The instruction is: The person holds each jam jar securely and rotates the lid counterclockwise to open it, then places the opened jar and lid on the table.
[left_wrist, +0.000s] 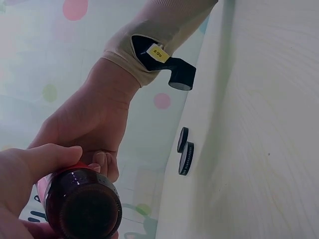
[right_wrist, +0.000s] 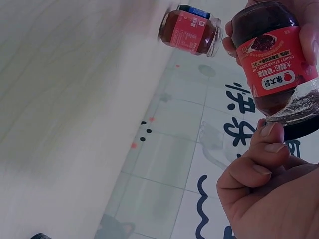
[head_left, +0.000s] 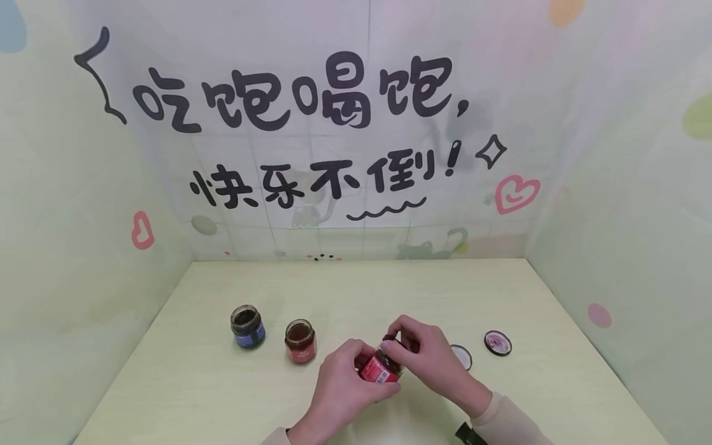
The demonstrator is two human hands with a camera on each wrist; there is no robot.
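Observation:
My left hand (head_left: 342,378) grips a glass jar of strawberry jam (head_left: 379,371) round its body, lifted off the table and tilted. The jar's red label (right_wrist: 271,62) reads "Chunky Strawberry Jam" in the right wrist view. At the jar's mouth end, my right hand (head_left: 431,358) holds the dark lid (right_wrist: 303,130) with thumb and curled fingers. A silvery, crinkled patch (right_wrist: 301,102) shows near that lid. In the left wrist view the jar's dark round base (left_wrist: 89,211) faces the camera; the lid is hidden there.
To the left stand two lidless jars, one with a blue label (head_left: 249,337) and one with a red label (head_left: 301,353). Two lids lie on the right, one farther out (head_left: 497,343) and one (head_left: 461,357) partly behind my right hand. Printed walls enclose the table (head_left: 183,383).

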